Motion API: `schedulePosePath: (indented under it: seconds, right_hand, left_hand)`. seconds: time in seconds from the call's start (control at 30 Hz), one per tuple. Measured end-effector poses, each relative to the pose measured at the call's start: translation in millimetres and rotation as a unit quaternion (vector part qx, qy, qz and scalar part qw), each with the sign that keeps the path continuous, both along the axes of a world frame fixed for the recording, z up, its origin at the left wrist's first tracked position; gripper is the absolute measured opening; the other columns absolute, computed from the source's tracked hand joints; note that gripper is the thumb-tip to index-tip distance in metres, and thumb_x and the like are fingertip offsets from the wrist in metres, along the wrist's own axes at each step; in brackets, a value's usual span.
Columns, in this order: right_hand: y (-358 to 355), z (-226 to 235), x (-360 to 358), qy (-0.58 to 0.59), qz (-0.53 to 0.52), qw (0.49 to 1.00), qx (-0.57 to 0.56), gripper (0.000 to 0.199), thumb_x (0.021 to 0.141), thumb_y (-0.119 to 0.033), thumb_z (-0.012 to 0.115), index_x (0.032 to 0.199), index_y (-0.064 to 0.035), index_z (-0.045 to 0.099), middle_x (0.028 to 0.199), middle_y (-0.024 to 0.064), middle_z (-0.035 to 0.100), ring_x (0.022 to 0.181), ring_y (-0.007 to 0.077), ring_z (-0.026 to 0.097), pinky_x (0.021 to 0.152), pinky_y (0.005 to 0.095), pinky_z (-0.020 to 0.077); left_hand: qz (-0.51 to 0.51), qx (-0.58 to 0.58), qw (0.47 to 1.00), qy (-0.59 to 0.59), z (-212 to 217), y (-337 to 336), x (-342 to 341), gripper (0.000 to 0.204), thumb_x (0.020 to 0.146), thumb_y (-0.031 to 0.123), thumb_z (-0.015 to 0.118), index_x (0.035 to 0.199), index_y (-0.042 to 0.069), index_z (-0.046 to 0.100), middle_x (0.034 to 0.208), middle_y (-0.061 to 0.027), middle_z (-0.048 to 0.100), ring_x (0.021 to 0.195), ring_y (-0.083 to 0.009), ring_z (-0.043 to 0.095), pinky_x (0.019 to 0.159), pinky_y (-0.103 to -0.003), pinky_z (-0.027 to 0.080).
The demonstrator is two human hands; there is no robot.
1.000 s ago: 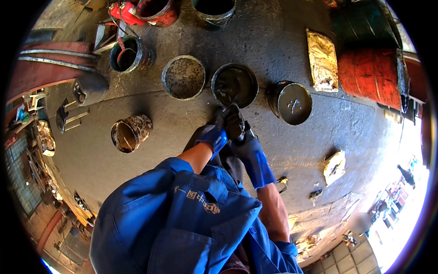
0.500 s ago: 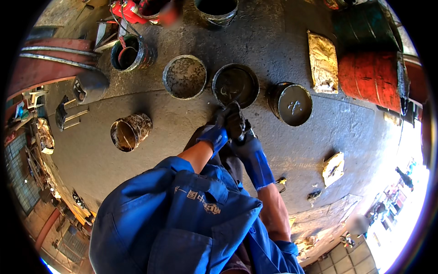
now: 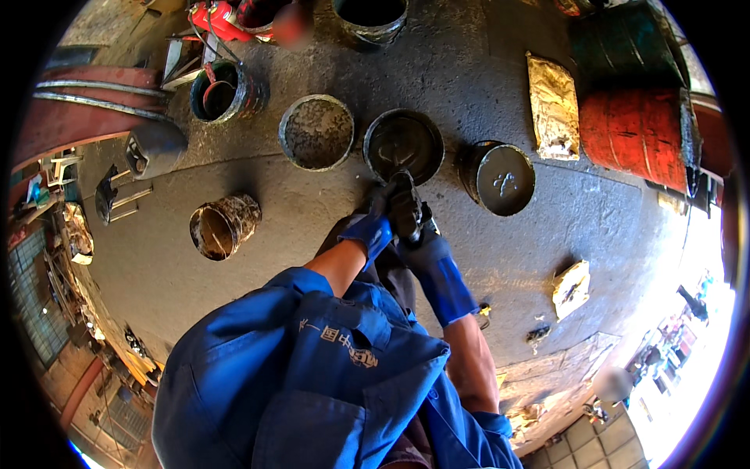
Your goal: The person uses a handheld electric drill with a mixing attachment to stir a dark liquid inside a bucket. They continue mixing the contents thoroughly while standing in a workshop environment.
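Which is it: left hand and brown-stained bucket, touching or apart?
Apart: the head view shows floor between the left hand and the brown-stained bucket.

Beyond your left hand [image 3: 371,228] and right hand [image 3: 426,254] stands the middle bucket [image 3: 403,114], between the left bucket [image 3: 316,98] and the right bucket [image 3: 469,170]. Nearer, on your left, is a pail [image 3: 247,214]; far right, a drum [image 3: 631,134].

Buckets [image 3: 469,170] stand ahead; right hand [image 3: 424,250] has room rightward

A dark object [image 3: 404,209] at centre defies identification as the top edge crops a bucket [image 3: 376,36] near a blurred red patch [image 3: 291,26].
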State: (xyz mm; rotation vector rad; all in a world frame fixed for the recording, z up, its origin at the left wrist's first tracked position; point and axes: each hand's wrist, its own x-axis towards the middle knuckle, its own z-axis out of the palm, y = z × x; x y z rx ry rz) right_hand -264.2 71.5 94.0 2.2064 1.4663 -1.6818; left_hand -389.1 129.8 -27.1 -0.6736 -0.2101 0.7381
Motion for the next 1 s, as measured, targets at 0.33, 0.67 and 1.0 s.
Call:
schedulePosePath:
  seconds: [0.33,0.67,1.0]
  right_hand:
    - [4,14,5,-0.05,0.015,0.998,-0.027,0.06,0.083,-0.035,0.076,0.135,-0.009,0.061,0.113,0.017,0.076,0.101,0.0301,0.075,0.088,0.0402,0.0589]
    - [4,16,3,-0.04,-0.028,0.999,-0.02,0.044,0.081,-0.035,0.078,0.116,-0.0101,0.073,0.102,0.0159,0.078,0.094,0.0266,0.075,0.083,0.0414,0.0589]
    - [-5,17,10,-0.043,-0.017,0.999,0.001,0.047,0.079,-0.036,0.078,0.118,-0.0106,0.071,0.104,0.0159,0.076,0.098,0.0279,0.074,0.088,0.0416,0.0576]
  left_hand:
    - [0.027,0.034,0.998,-0.055,13,2,12,0.032,0.108,0.027,0.049,0.077,0.021,0.041,0.06,0.0022,0.034,0.05,-0.0117,0.037,0.043,-0.03,0.029]
    - [0.02,-0.024,0.987,-0.156,10,6,22,0.034,0.106,0.018,0.051,0.074,0.023,0.038,0.057,0.0013,0.032,0.045,-0.0127,0.032,0.041,-0.032,0.026]
    - [0.012,-0.021,0.988,-0.155,44,7,26,0.033,0.104,0.014,0.049,0.075,0.021,0.037,0.057,0.0029,0.029,0.044,-0.009,0.028,0.04,-0.029,0.022]
